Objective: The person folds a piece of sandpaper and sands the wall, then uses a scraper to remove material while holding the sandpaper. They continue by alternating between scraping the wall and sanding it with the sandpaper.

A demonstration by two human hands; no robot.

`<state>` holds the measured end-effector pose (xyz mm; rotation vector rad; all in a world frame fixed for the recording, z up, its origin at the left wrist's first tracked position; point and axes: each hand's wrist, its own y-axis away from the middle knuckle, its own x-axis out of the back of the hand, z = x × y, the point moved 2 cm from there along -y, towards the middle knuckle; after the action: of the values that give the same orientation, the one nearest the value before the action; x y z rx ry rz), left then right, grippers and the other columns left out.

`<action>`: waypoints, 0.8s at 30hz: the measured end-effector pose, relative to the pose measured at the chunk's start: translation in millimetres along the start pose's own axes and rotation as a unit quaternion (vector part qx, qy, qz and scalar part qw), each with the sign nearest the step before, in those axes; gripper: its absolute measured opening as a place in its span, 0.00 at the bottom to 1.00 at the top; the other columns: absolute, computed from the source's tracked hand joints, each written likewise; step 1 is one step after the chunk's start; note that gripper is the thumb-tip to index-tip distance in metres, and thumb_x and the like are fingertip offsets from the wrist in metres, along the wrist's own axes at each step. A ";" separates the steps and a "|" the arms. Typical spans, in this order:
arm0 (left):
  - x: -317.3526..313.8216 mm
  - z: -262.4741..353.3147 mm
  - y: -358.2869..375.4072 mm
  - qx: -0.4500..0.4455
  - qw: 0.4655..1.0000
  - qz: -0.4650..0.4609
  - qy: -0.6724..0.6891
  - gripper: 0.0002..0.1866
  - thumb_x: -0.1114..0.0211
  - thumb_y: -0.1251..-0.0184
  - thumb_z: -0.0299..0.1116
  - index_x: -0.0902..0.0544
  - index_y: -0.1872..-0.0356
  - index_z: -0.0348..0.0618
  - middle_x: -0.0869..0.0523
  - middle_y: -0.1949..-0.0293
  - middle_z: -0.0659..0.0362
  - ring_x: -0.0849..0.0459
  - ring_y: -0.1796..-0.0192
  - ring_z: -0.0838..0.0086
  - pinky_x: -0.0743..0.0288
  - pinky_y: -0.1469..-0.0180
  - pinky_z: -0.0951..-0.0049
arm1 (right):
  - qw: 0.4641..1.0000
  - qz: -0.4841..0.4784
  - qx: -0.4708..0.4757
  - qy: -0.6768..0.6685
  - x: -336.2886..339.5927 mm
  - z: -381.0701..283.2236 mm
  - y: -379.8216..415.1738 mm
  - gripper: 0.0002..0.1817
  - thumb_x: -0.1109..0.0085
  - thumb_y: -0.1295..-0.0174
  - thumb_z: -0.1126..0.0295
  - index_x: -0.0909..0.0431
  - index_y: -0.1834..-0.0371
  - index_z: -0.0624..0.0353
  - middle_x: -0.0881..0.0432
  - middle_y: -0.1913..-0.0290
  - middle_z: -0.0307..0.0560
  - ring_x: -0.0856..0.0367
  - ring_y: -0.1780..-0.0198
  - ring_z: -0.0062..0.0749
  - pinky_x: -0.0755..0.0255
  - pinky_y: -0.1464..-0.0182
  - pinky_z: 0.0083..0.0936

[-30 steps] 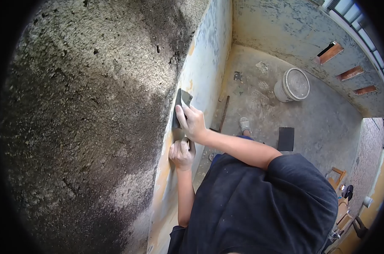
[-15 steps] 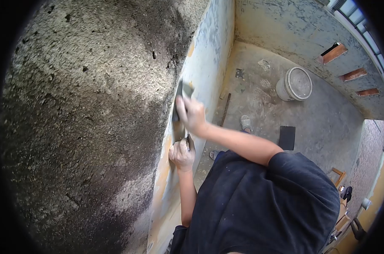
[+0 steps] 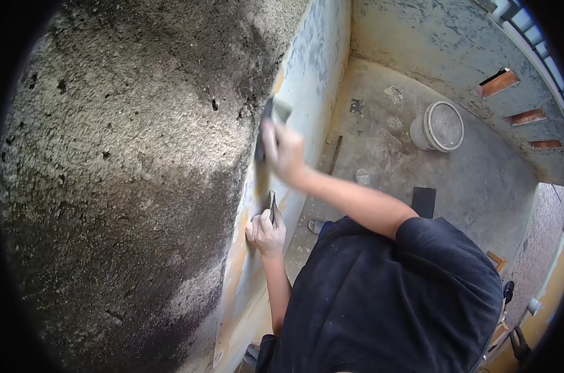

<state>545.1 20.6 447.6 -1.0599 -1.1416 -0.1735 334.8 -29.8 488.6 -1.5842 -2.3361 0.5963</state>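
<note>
My right hand [image 3: 287, 152] is closed round a plastering trowel [image 3: 264, 133], a dark flat blade with a pale grey part at its upper end. The blade lies along the top edge of a patchy white and ochre wall [image 3: 316, 81]. Lower down, my left hand [image 3: 266, 235] grips a small putty knife [image 3: 272, 205] that points upward, its fingers curled at the wall's edge. Part of each tool is hidden by the fingers, and the right hand is blurred by motion.
Rough, stained concrete [image 3: 126, 186] fills the left side. On the floor stand a lidded white bucket [image 3: 443, 127] and a dark flat sheet [image 3: 423, 202]. A thin strip [image 3: 335, 155] lies near the wall. The far wall has several slots [image 3: 500, 82].
My right hand has moved slightly up along the wall edge with the trowel. The gap to my left hand has widened, and more of the putty knife shows.
</note>
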 end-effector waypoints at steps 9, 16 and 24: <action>1.7 11.3 -6.5 0.059 0.998 -0.018 -0.014 0.13 0.19 0.38 0.32 0.18 0.64 0.45 0.17 0.75 0.57 0.18 0.72 0.61 0.34 0.63 0.60 | 1.000 -0.012 0.004 0.029 4.0 3.3 16.7 0.12 0.42 0.23 0.70 0.14 0.53 0.68 0.22 0.78 0.59 0.17 0.77 0.46 0.26 0.71 0.38; 0.4 18.2 -14.1 0.072 0.996 -0.005 -0.048 0.13 0.18 0.38 0.32 0.18 0.64 0.46 0.17 0.75 0.58 0.17 0.72 0.62 0.32 0.62 0.61 | 0.998 -0.003 -0.056 0.010 9.6 34.9 -77.0 0.16 0.47 0.21 0.68 0.16 0.49 0.71 0.22 0.79 0.61 0.21 0.80 0.52 0.29 0.74 0.41; 0.6 25.8 -15.7 0.117 0.991 -0.021 -0.053 0.12 0.18 0.40 0.32 0.16 0.64 0.47 0.15 0.73 0.58 0.16 0.69 0.59 0.31 0.61 0.59 | 0.988 -0.149 0.012 -0.024 25.1 -19.6 40.2 0.21 0.34 0.30 0.73 0.19 0.39 0.78 0.22 0.79 0.60 0.16 0.78 0.50 0.24 0.72 0.41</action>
<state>519.1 32.0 457.9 -0.8441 -1.2485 -0.0151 366.9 10.2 486.6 -1.1880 -2.5227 0.5950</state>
